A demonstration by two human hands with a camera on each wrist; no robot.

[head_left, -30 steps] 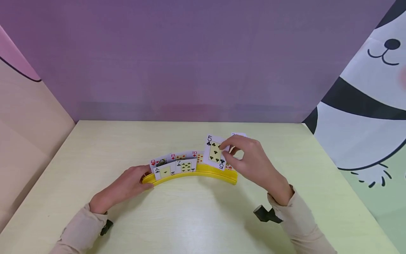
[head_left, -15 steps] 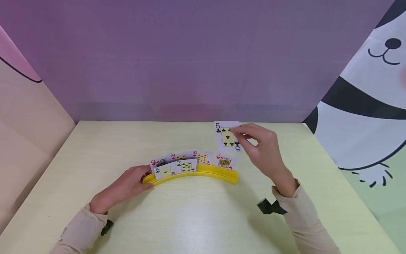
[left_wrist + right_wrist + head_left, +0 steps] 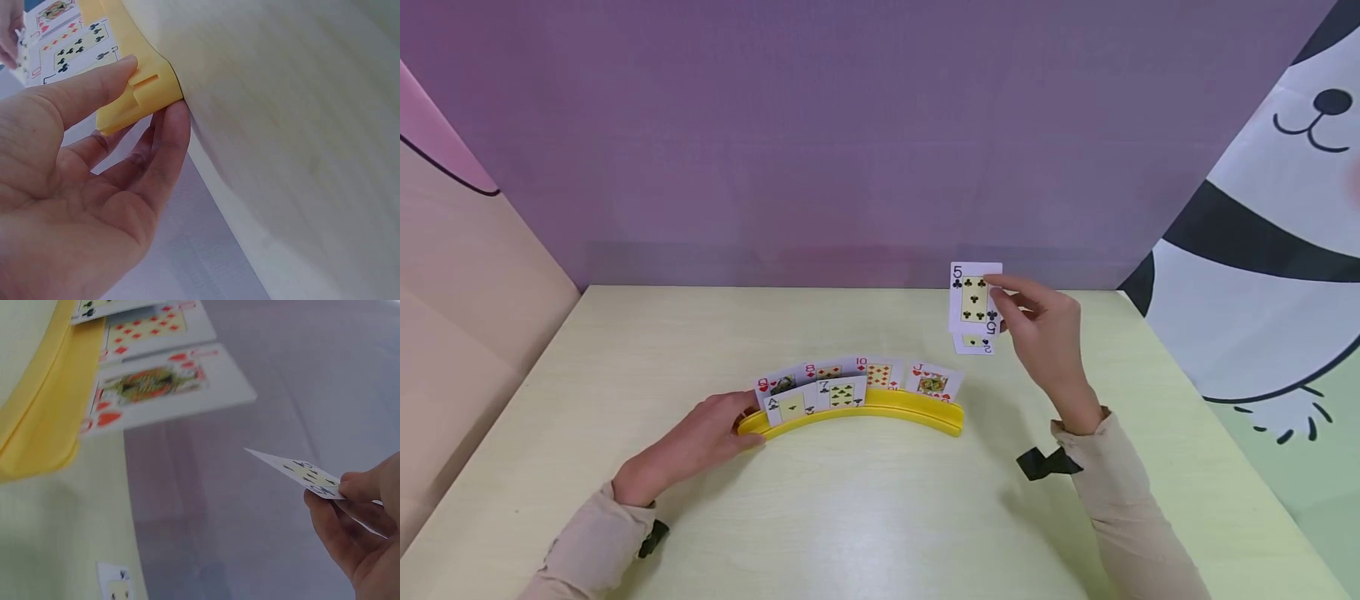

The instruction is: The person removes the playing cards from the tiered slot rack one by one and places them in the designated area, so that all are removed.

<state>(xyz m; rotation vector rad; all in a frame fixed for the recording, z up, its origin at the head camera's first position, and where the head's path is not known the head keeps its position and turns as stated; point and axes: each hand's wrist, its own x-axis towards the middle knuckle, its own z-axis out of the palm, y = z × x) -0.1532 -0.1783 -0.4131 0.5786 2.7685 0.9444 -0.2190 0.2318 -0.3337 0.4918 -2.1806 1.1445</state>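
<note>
A five of clubs playing card (image 3: 973, 298) is pinched between thumb and fingers of my right hand (image 3: 1041, 333), raised over the table's far side. In the right wrist view this card (image 3: 303, 474) appears tilted. My left hand (image 3: 700, 437) grips the left end of a curved yellow card holder (image 3: 913, 405); the left wrist view shows thumb and fingers around that end (image 3: 153, 94). Its back row bears a queen (image 3: 784, 381), an eight of diamonds (image 3: 826, 372), a ten of diamonds (image 3: 880, 372) and a jack of hearts (image 3: 933, 382). In front stand an ace (image 3: 790, 405) and a seven of clubs (image 3: 841, 393).
Another card (image 3: 973, 344) lies on the table (image 3: 850, 517) near its far edge, partly covered in the head view by the five of clubs. A purple wall panel (image 3: 850, 142) rises behind the table. A panda picture (image 3: 1277, 275) decorates the right side.
My right hand has carried the five of clubs from in front of the holder's right part away to the far right, uncovering the jack of hearts. My left hand stays on the holder.
</note>
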